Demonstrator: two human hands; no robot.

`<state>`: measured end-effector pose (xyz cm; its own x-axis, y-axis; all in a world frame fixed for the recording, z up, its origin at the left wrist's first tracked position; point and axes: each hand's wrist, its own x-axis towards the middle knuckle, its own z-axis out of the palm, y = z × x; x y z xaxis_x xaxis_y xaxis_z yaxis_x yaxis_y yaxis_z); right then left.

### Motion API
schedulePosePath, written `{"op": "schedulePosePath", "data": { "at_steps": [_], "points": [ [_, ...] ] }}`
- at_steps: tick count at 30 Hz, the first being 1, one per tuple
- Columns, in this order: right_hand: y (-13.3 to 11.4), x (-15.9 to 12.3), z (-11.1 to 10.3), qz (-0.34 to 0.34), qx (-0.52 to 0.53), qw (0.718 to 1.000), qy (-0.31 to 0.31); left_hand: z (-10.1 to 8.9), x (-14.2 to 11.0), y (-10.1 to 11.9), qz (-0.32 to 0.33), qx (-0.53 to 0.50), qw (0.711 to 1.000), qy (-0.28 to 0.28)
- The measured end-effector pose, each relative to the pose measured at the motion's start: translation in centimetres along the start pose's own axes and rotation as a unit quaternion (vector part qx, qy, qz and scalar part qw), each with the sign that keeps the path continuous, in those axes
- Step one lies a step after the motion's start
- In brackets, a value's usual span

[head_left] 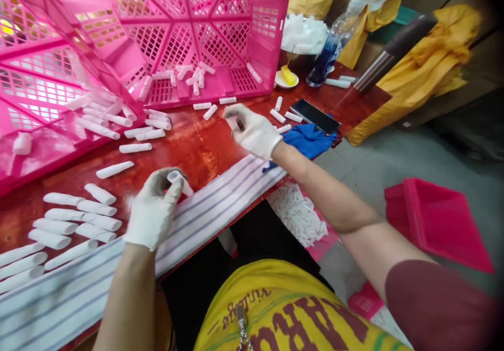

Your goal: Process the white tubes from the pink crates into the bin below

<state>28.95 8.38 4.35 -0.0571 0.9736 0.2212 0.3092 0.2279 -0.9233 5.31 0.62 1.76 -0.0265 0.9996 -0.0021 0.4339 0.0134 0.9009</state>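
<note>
Both my hands wear white gloves. My left hand (154,210) is closed around a short white tube (179,181), held over the striped cloth (205,209) at the table's front edge. My right hand (252,129) reaches farther out over the red table (197,141), its fingers pinched on a small white piece (233,124). Several white tubes (74,222) lie in rows left of my left hand. More loose tubes (118,123) spill from the tipped pink crate (165,31).
A black phone (315,116) lies on a blue cloth (309,138) at the table's right end. Behind it are a bowl of white pieces (303,33), a plastic bottle (334,41) and a small dish (286,78). A pink bin (437,220) sits on the floor.
</note>
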Motion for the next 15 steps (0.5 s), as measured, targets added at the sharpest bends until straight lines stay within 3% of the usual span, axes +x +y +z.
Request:
{"op": "schedulePosePath", "data": {
  "at_steps": [3,7,9,11,15],
  "points": [
    [-2.0,-2.6,0.9,-0.01,0.171,0.985,0.034,1.6,-0.4,1.2,-0.032,-0.216,0.975,-0.028],
    [-2.4,-5.5,2.4,0.099,0.33,0.938,0.038,2.5,-0.6,2.5,-0.138,-0.471,0.87,-0.052],
    [-1.9,-6.2,3.4,0.127,0.366,0.921,0.04,2.7,-0.8,2.9,-0.148,-0.516,0.843,-0.045],
    [-1.6,-6.4,4.2,0.132,0.386,0.911,0.055,3.2,-1.4,3.0,-0.142,-0.511,0.847,-0.04],
    [-1.8,-6.2,5.1,0.1,0.337,0.928,0.123,4.4,-3.0,3.0,-0.112,-0.361,0.925,-0.029]
  ]
}}
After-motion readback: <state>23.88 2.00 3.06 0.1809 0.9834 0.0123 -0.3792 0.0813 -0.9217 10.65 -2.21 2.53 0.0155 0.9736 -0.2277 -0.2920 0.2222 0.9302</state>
